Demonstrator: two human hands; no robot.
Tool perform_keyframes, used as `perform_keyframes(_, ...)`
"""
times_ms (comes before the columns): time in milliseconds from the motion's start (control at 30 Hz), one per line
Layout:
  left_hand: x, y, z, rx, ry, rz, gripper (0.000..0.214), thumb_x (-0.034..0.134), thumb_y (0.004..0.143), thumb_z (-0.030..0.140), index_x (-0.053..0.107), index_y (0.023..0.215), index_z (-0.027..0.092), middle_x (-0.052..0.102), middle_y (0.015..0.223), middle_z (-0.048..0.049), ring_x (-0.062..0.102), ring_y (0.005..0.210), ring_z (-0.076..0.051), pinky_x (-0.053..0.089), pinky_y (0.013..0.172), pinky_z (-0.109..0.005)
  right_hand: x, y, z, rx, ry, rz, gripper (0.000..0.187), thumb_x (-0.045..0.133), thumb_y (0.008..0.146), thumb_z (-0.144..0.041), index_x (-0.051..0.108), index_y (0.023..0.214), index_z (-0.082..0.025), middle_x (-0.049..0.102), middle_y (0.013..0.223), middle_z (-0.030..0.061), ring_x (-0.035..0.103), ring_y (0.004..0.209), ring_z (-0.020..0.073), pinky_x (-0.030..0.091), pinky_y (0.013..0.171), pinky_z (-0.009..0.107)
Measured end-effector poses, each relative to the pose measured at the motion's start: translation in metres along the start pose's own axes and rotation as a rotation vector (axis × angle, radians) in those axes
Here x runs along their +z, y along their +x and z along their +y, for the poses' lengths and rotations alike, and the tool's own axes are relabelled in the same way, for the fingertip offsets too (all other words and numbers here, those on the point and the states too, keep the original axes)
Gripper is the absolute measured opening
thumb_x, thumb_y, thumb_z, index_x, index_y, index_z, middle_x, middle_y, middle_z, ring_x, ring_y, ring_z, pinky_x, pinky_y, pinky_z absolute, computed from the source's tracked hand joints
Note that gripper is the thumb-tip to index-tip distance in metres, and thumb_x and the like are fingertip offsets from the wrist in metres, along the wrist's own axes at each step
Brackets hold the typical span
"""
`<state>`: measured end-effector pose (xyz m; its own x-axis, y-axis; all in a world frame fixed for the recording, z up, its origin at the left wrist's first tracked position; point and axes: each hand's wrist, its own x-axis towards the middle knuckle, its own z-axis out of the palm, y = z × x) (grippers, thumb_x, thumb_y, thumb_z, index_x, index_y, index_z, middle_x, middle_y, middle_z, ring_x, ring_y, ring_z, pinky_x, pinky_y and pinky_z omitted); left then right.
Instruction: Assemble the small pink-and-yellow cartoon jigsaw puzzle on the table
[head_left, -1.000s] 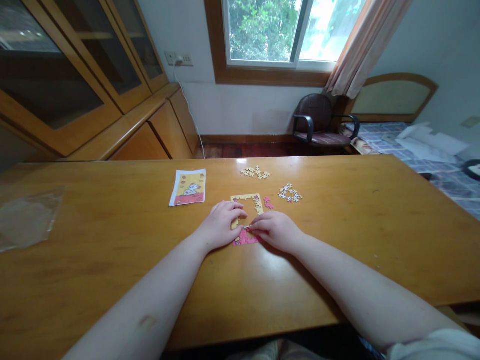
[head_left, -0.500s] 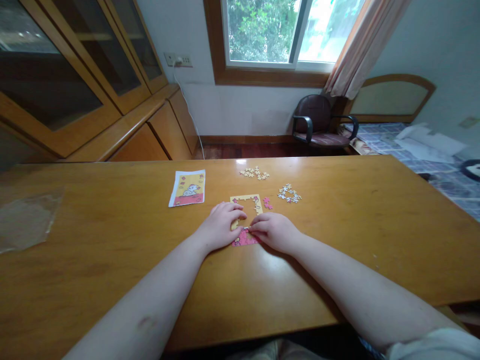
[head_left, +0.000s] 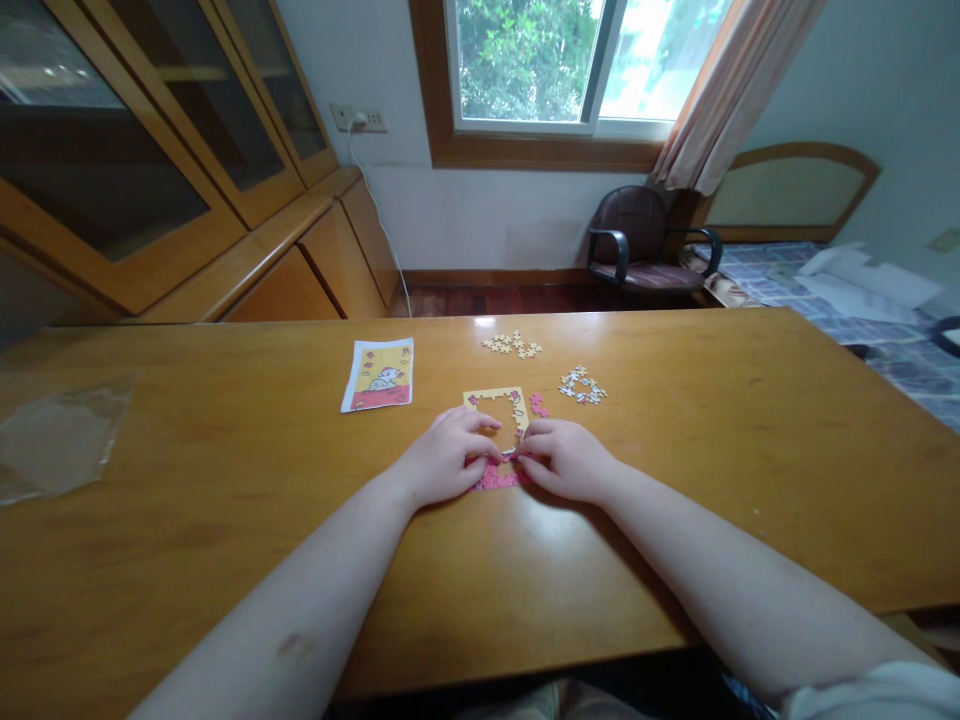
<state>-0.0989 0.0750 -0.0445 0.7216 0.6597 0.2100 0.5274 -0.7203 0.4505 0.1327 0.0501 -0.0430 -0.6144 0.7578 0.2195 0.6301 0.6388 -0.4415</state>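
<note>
A partly built jigsaw puzzle (head_left: 495,394) lies on the table, its frame yellow at the top and pink along the bottom, with bare wood showing in the middle. My left hand (head_left: 454,455) rests over its left side, fingers spread and fingertips on the pink rows. From the right, my right hand (head_left: 566,458) reaches to the inner edge of the pink part, its thumb and forefinger closed at a small puzzle piece (head_left: 508,455). Fingers partly cover that piece. Just beyond my right hand lie a few loose pink pieces (head_left: 538,405).
Loose yellow pieces (head_left: 512,345) lie at the back, and whitish pieces (head_left: 582,386) to the right. A picture card (head_left: 381,375) with a white animal is left of the puzzle. Clear plastic wrapping (head_left: 56,440) lies far left on the wooden table (head_left: 247,420).
My right hand has shifted slightly right along the pink edge with its fingertips. My left fingers have moved right and cover more of the lower left of the puzzle.
</note>
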Motion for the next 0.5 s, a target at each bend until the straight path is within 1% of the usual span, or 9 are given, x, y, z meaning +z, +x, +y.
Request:
perform_keyframes(133,0.0002,0.0,-0.001,-0.001,0.003,-0.012,0.028,0.055,0.079,0.014,0.076,0.088,0.031,0.062,0.118,-0.0022,0.053,0.109,-0.022,0.037,0.102,-0.044,0.0002,0.0004,-0.0014,0.001,-0.002,-0.035,0.02,0.053,0.088,-0.023,0.073,0.087,-0.02,0.064,0.083,0.0045,0.059,0.074,0.0133,0.045,0.069,0.023)
perform_keyframes(433,0.0018,0.0,-0.0021,0.003,0.0,-0.015,0.028,0.057,0.078,0.014,0.076,0.088,0.031,0.064,0.115,-0.002,0.055,0.107,-0.022,0.039,0.101,-0.043,-0.0001,0.0005,-0.0025,0.015,-0.015,-0.06,0.021,0.051,0.089,-0.024,0.072,0.09,-0.02,0.064,0.085,0.0043,0.06,0.076,0.0139,0.045,0.071,0.024)
perform_keyframes(500,0.0017,0.0001,-0.0021,0.006,0.0,-0.013,0.028,0.057,0.078,0.013,0.076,0.088,0.031,0.064,0.115,-0.0021,0.055,0.107,-0.022,0.039,0.1,-0.042,0.0002,0.0009,-0.0029,0.041,-0.023,-0.056,0.02,0.053,0.088,-0.026,0.072,0.092,-0.021,0.064,0.085,0.0042,0.06,0.077,0.0145,0.045,0.071,0.024)
